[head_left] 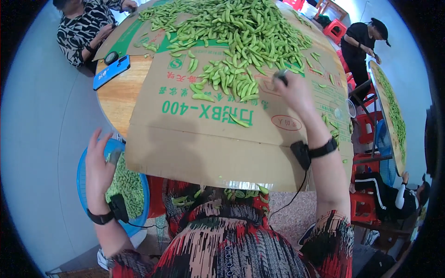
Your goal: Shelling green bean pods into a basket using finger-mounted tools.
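My left hand (98, 167) hangs over a blue basin (81, 185) of shelled green beans (127, 185), fingers stretched apart and nothing seen in them. A dark grey patch shows at its thumb; I cannot tell what it is. Above the cardboard sheet (185, 148) is my right hand (296, 95), its fingers curled together with something small and dark at their tips, too blurred to name. Just left of it a small heap of green bean pods (227, 78) spreads from the large pile (245, 28). One pod (239, 121) lies apart, nearer me.
A blue phone (111, 72) and a round dark lid-like thing (111, 58) rest on the wooden table (116, 102) at left. Another person (88, 28) sits at the far left. On the right, two people work near a second table (388, 102) with pods and red stools (364, 127).
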`<state>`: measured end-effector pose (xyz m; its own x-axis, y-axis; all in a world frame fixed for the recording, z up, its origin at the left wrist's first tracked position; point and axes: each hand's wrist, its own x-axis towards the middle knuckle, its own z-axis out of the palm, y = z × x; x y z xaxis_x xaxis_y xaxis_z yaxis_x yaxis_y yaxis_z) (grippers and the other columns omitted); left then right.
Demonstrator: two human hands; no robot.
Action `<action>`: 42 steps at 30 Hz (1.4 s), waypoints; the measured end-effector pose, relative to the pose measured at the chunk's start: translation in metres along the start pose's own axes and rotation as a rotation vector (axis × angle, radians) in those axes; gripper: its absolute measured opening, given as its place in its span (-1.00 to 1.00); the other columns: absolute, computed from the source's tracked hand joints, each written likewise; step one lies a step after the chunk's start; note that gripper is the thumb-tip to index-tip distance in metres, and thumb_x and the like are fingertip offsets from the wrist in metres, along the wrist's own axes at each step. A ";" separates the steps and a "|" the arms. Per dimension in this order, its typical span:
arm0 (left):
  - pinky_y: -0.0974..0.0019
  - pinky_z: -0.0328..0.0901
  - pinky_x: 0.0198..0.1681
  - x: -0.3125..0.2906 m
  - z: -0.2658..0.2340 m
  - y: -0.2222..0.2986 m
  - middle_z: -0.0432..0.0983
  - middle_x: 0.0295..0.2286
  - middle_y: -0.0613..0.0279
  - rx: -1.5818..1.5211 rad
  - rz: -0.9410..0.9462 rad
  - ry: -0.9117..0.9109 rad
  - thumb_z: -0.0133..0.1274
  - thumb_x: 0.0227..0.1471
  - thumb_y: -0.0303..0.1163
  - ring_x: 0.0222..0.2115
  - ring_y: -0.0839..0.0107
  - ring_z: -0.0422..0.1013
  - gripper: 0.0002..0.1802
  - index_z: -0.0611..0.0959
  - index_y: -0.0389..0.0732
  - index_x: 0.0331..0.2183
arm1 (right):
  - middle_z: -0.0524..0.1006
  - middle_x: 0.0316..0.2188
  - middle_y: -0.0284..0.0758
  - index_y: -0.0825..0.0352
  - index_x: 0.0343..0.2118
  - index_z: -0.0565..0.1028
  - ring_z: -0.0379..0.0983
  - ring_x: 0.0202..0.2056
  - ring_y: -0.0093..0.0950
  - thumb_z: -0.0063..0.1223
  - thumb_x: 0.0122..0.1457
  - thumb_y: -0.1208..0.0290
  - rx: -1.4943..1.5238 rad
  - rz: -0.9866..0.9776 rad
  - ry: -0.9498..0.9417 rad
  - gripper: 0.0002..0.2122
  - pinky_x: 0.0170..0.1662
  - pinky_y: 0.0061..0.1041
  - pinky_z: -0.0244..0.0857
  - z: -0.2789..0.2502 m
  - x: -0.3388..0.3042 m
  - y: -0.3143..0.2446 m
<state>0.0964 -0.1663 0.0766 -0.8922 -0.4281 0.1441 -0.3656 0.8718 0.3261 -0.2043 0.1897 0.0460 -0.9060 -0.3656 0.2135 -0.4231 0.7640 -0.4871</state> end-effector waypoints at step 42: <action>0.32 0.30 -0.32 0.051 0.070 0.159 0.44 -0.37 0.14 -0.669 0.716 -0.145 0.09 -0.17 -0.57 -0.38 0.25 0.39 -0.72 0.53 -0.24 -0.28 | 0.45 -0.62 -0.09 0.36 -0.41 0.42 0.42 -0.50 -0.10 0.05 -0.01 0.39 -0.095 -0.204 -0.187 -0.84 -0.43 -0.21 0.30 -0.011 -0.105 -0.064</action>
<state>-0.0256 -0.0328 0.0700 -0.8843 0.2201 0.4118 0.4580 0.5800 0.6736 -0.0824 0.1847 0.0641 -0.7874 -0.6016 0.1346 -0.6036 0.7080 -0.3667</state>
